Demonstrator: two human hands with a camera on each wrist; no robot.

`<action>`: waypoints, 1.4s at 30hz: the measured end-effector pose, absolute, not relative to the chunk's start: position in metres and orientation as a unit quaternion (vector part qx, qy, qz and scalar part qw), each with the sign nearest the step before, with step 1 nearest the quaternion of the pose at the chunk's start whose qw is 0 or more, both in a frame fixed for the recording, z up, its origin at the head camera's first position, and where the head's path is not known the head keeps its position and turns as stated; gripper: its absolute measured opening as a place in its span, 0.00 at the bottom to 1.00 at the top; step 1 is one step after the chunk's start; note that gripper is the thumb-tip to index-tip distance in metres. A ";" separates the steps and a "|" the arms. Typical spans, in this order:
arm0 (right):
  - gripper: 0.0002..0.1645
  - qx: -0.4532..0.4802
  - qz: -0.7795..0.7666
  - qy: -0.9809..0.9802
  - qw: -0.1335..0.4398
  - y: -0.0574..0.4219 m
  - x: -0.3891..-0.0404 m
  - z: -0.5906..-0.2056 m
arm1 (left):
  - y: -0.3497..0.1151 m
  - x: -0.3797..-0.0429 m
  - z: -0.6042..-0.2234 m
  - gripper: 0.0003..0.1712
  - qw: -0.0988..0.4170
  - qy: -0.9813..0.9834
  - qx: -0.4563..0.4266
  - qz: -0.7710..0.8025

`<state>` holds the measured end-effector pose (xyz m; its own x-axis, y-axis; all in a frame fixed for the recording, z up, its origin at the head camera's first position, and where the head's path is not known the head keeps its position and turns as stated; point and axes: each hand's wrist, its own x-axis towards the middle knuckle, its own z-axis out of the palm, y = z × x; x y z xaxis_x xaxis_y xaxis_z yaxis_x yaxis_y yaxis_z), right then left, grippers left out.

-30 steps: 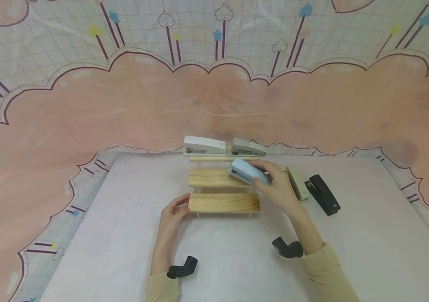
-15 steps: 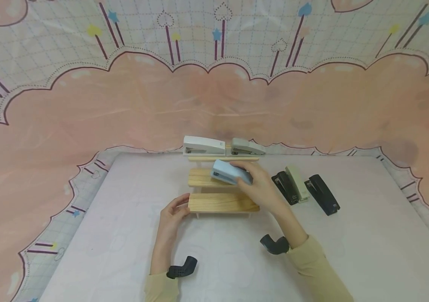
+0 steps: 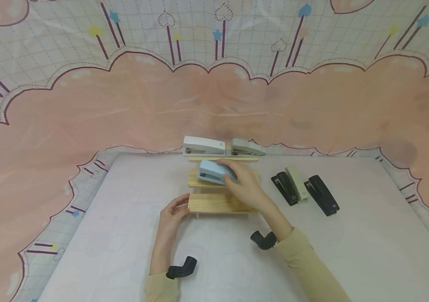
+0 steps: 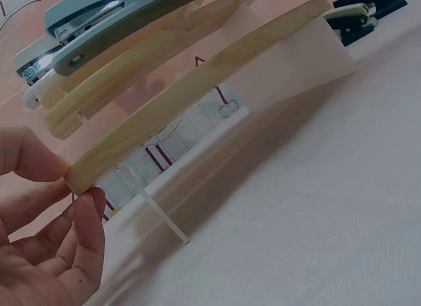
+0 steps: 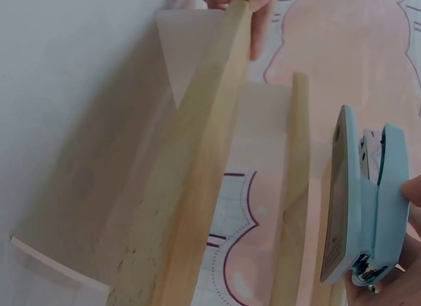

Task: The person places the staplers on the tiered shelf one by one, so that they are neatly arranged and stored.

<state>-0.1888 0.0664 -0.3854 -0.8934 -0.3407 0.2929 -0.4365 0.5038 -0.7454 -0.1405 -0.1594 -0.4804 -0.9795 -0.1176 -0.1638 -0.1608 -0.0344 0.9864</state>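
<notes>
A light blue stapler (image 3: 212, 171) is held in my right hand (image 3: 247, 188), thumb on the near side and fingers over the far side. It is over the middle step of a three-tier wooden display rack (image 3: 218, 203); the right wrist view shows a gap between the stapler (image 5: 388, 201) and the middle board (image 5: 296, 187). My left hand (image 3: 172, 214) pinches the left end of the lowest board, the thumb on top and fingertips below, as the left wrist view of that hand (image 4: 56, 227) shows. On the top step rest a white stapler (image 3: 204, 147) and a grey-green stapler (image 3: 247, 147).
Right of the rack, two black staplers (image 3: 285, 188) (image 3: 323, 195) lie on the white tabletop (image 3: 105, 235) with a pale green stapler (image 3: 296, 183) between them. A patterned pink cloth (image 3: 214, 105) hangs behind the table.
My right hand has carried the light blue stapler leftward along the middle step, uncovering a black stapler at the right. The left hand stays in place on the rack.
</notes>
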 end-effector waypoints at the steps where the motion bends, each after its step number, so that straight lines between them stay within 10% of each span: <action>1: 0.26 0.227 0.446 -0.864 0.049 0.065 -0.189 -0.386 | -0.159 -0.141 -0.480 0.28 0.016 0.694 -0.102 0.712; 42: 0.23 0.299 0.357 -0.883 0.050 0.026 -0.208 -0.393 | -0.161 -0.140 -0.482 0.27 0.014 0.703 -0.097 0.704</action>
